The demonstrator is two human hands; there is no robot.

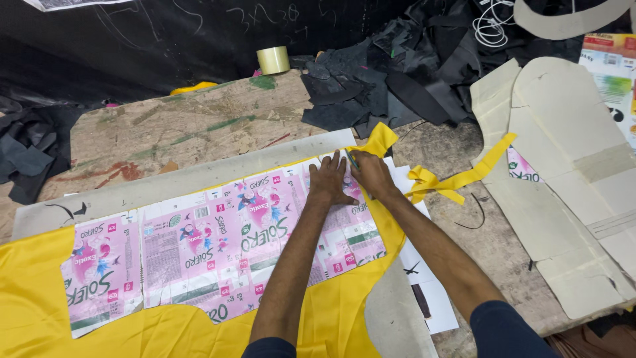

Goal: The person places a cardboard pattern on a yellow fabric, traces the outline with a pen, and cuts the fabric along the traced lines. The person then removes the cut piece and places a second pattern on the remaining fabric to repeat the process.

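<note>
A long pink and white cardboard pattern, made of flattened packaging, lies on yellow fabric spread across the worktable. My left hand presses flat on the pattern's far right end, fingers spread. My right hand sits right beside it at the pattern's edge, pinched on a thin marking tool whose tip touches the fabric by the pattern's corner. A yellow fabric corner sticks up just beyond both hands.
A cut yellow strip lies to the right. Large beige cardboard patterns cover the right side. A heap of black fabric scraps and a tape roll sit at the back. Worn wooden tabletop shows behind.
</note>
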